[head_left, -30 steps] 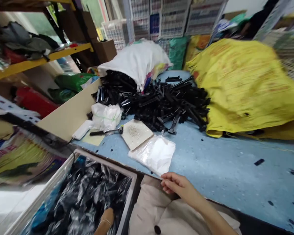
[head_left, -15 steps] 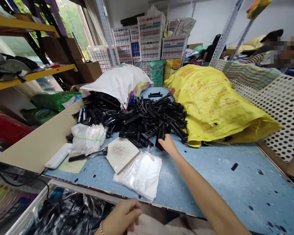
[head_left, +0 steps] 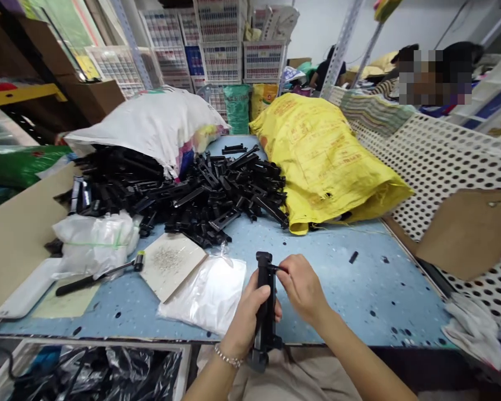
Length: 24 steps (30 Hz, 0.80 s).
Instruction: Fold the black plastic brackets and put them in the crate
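My left hand (head_left: 250,312) is wrapped round a long black plastic part (head_left: 265,303), holding it upright over the near edge of the blue table (head_left: 338,289). My right hand (head_left: 303,287) pinches a small piece at the side of the part's upper end. A heap of the same black parts (head_left: 200,189) spills from a white sack (head_left: 150,125) further back. A clear plastic bag (head_left: 206,295) and a square card with tiny bits (head_left: 171,264) lie just left of my hands.
A full yellow sack (head_left: 321,156) lies at the back right. A small hammer (head_left: 96,275), a white bundle (head_left: 94,242) and a white tray (head_left: 25,292) are at the left. A perforated white panel (head_left: 442,161) borders the right. A bin of black bags (head_left: 108,373) sits below the table.
My right hand took a black part from the heap and drew it back to the table's near edge. My left hand rose from my lap and gripped it. The view shifted right.
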Tool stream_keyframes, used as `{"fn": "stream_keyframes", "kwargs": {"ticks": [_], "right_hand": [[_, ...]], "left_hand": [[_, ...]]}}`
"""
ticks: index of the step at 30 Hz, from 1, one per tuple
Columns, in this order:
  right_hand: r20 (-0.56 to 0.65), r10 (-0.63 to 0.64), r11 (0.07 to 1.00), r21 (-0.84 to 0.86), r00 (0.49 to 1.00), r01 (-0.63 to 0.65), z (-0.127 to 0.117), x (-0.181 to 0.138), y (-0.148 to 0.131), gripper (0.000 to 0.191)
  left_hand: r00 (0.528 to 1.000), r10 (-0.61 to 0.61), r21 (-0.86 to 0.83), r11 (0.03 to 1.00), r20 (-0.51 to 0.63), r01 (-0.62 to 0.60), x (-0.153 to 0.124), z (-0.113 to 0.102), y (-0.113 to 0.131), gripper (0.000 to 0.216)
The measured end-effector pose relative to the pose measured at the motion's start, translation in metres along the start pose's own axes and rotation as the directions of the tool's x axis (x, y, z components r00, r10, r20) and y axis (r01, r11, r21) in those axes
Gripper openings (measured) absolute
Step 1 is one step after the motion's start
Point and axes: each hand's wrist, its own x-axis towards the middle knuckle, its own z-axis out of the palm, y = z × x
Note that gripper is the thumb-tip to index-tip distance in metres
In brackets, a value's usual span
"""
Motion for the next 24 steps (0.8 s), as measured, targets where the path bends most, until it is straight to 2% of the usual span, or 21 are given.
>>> {"fn": "stream_keyframes", "kwargs": {"ticks": [1, 3, 5, 6, 7, 9, 11, 13, 14, 16, 19, 21, 23, 24], "right_hand": [[0.002, 0.023, 0.999, 0.027, 1.000, -0.023, 0.001, 0.004, 0.001, 0.029], [0.065, 0.150, 0.968, 0.194, 0.986, -0.160, 0.005, 0.006, 0.002, 0.035], [0.177, 0.279, 0.866, 0.378, 0.944, -0.327, 0.008, 0.003, 0.001, 0.040], [0.214, 0.309, 0.826, 0.423, 0.927, -0.373, 0.008, -0.002, 0.000, 0.041], [0.228, 0.305, 0.824, 0.424, 0.925, -0.376, 0.006, -0.008, 0.000, 0.042], [0.203, 0.188, 0.922, 0.302, 0.961, -0.244, 0.003, -0.024, 0.000, 0.039], [0.167, -0.050, 0.995, 0.090, 0.985, 0.035, 0.000, -0.042, 0.001, 0.033], [0.131, -0.300, 0.947, -0.075, 0.945, 0.312, 0.001, -0.058, 0.003, 0.027], [0.113, -0.390, 0.908, -0.121, 0.914, 0.402, 0.002, -0.062, 0.004, 0.025], [0.130, -0.476, 0.857, -0.152, 0.870, 0.492, 0.004, -0.060, 0.008, 0.023], [0.284, -0.432, 0.866, -0.133, 0.856, 0.481, 0.003, -0.024, 0.018, 0.023], [0.300, -0.303, 0.905, -0.208, 0.905, 0.372, 0.002, 0.020, 0.029, 0.023], [0.132, -0.102, 0.907, -0.395, 0.986, 0.147, 0.004, 0.070, 0.045, 0.022], [0.076, -0.057, 0.895, -0.438, 0.995, 0.085, 0.006, 0.093, 0.054, 0.023]], "left_hand": [[1.000, -0.001, 0.048, 0.999, -0.006, 0.001, 0.001, 0.003, -0.002, 0.062], [0.997, 0.052, 0.200, 0.979, -0.051, -0.041, 0.005, 0.006, -0.004, 0.065], [0.987, 0.133, 0.329, 0.939, -0.086, -0.098, 0.013, 0.005, -0.005, 0.069], [0.984, 0.151, 0.347, 0.932, -0.095, -0.109, 0.016, 0.004, -0.005, 0.068], [0.983, 0.149, 0.330, 0.938, -0.108, -0.106, 0.020, 0.003, -0.005, 0.062], [0.980, 0.110, 0.233, 0.970, -0.164, -0.070, 0.025, 0.000, -0.004, 0.045], [0.973, 0.062, 0.124, 0.992, -0.224, -0.034, 0.029, -0.001, -0.004, 0.035], [0.975, 0.007, 0.064, 0.998, -0.224, 0.007, 0.032, 0.000, -0.006, 0.035], [0.978, -0.015, 0.060, 0.998, -0.210, 0.028, 0.034, 0.000, -0.008, 0.036], [0.978, 0.009, 0.134, 0.991, -0.210, 0.020, 0.039, -0.002, -0.014, 0.035], [0.942, 0.208, 0.357, 0.928, -0.264, -0.105, 0.047, -0.006, -0.031, 0.030], [0.926, 0.271, 0.426, 0.894, -0.262, -0.141, 0.052, -0.003, -0.048, 0.037], [0.937, 0.249, 0.435, 0.892, -0.245, -0.123, 0.054, 0.006, -0.069, 0.048], [0.942, 0.239, 0.446, 0.888, -0.234, -0.115, 0.055, 0.013, -0.079, 0.052]]}}
